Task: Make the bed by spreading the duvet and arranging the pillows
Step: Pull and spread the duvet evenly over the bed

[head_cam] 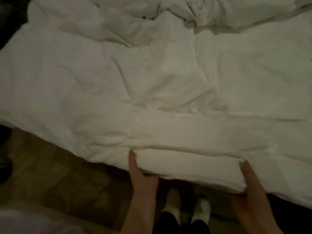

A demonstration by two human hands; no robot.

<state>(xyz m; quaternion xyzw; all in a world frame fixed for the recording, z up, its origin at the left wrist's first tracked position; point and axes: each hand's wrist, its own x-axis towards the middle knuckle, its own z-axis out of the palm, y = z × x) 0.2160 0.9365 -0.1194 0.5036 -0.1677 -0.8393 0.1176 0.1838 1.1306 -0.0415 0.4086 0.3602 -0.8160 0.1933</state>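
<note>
A white duvet lies wrinkled across the bed and fills most of the view. Its near edge is bunched into a thick fold at the bed's foot. My left hand grips that fold from below, thumb on top. My right hand holds the same fold farther right, thumb up along the fabric. At the far top a crumpled heap of white bedding sits; I cannot tell whether pillows are in it.
A patterned brown carpet covers the floor at the lower left. My two feet in pale slippers stand close to the bed's edge. Dark shapes sit at the far left border.
</note>
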